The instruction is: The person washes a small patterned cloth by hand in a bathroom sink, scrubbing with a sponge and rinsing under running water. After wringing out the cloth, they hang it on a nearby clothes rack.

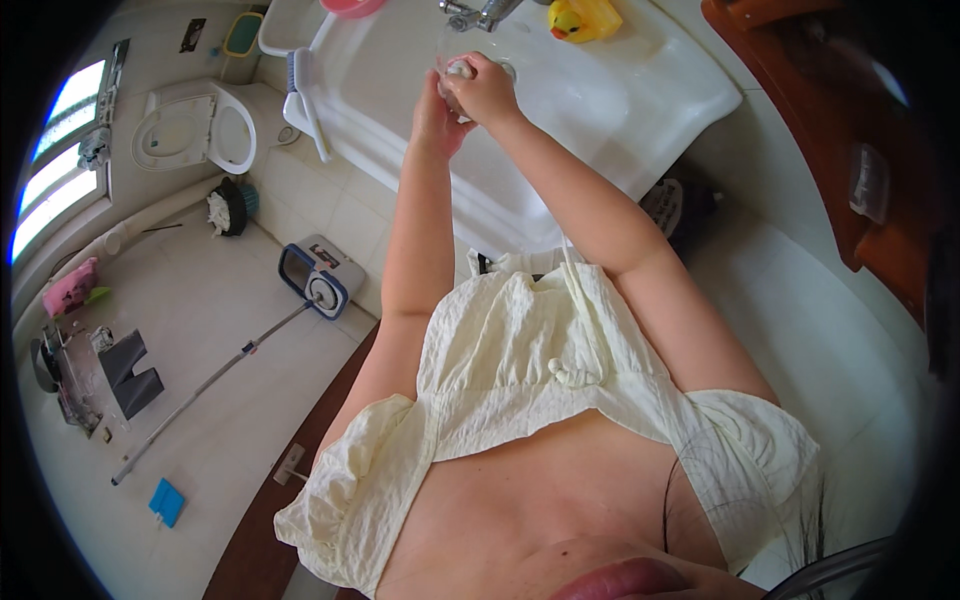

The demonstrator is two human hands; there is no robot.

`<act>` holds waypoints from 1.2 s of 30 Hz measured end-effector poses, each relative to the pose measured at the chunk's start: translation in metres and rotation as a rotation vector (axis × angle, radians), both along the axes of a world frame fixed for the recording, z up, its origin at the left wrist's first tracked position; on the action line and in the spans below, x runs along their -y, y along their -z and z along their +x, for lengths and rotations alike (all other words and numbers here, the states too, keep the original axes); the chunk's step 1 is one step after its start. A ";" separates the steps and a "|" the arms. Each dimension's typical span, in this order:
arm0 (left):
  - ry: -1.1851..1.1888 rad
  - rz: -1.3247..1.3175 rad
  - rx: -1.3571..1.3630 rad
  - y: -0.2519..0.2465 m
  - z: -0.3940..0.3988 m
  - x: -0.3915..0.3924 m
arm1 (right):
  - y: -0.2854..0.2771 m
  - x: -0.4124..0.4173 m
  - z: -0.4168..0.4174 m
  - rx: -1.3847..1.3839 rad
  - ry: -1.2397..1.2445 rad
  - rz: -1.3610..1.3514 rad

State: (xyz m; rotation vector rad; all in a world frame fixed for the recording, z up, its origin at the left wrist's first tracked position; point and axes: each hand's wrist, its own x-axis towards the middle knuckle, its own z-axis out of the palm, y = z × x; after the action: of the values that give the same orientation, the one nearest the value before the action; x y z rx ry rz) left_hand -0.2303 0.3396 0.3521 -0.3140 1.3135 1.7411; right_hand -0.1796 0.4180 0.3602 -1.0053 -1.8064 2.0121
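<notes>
Over the white washbasin point(600, 127), my left hand point(439, 127) cups a small whitish, partly see-through object point(459, 70) from the left and below, its thumb raised. My right hand point(487, 88) closes over the same object from the right, fingers curled round it. What it is, I cannot tell, since the fingers hide much of it. Just above the hands, a thin stream of water falls from the chrome faucet point(487, 13). The metal drain point(508, 71) shows partly behind my right hand.
A yellow rubber duck point(574, 21) and pink basin point(352, 6) stand at the washbasin's far edge. A brush point(304, 90) lies on its left rim. Further left are a toilet point(176, 131), mop bucket point(322, 274) and mop handle point(210, 382). A brown wooden piece point(795, 112) stands right.
</notes>
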 end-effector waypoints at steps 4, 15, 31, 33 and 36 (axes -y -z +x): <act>-0.030 0.019 -0.097 0.005 -0.006 -0.014 | 0.013 -0.011 0.000 -0.044 0.068 -0.166; -0.196 -0.101 -0.352 -0.023 -0.010 -0.013 | -0.005 0.009 -0.005 -0.046 -0.015 0.548; 0.022 -0.047 0.031 0.021 0.005 0.009 | -0.002 -0.012 -0.015 -0.430 0.189 -0.980; -0.034 -0.163 -0.158 0.040 -0.007 0.018 | 0.005 -0.016 -0.013 -0.397 0.175 -0.847; -0.125 -0.312 -0.433 0.039 -0.019 0.021 | 0.016 -0.022 -0.009 -0.351 0.227 -0.595</act>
State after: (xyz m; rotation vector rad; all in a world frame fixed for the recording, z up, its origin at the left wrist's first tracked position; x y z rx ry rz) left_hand -0.2496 0.3182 0.3129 -0.2015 1.9225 1.7671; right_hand -0.1884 0.4400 0.3438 -0.8659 -0.8901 2.4356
